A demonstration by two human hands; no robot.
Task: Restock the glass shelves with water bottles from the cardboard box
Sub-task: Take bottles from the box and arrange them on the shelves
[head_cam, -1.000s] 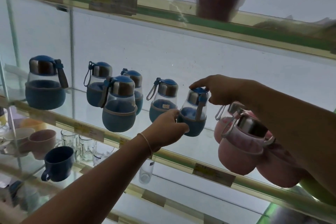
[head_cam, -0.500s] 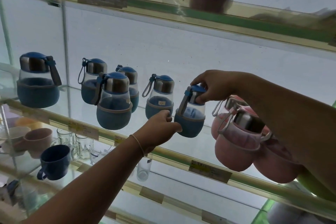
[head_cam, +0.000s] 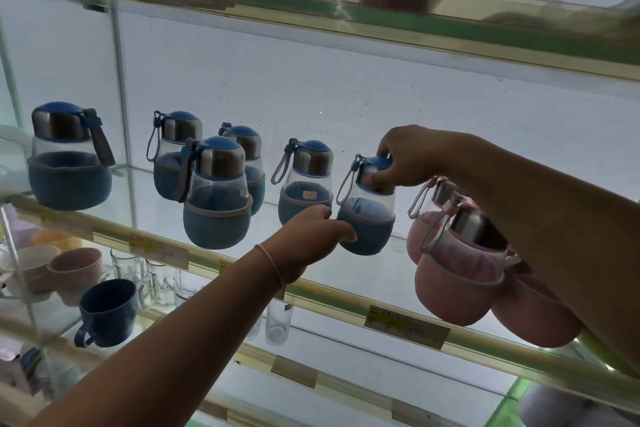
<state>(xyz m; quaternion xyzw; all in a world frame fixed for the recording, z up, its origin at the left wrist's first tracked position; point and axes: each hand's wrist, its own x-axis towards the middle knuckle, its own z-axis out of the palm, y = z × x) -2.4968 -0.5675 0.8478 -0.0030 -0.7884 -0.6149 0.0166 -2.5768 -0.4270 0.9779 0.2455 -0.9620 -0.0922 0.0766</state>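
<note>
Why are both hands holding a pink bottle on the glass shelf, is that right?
Not quite: the bottle is blue, not pink. The head view shows the left hand gripping its blue sleeve and the right hand pinching its blue cap. The pink bottles stand untouched to its right on the glass shelf.
</note>
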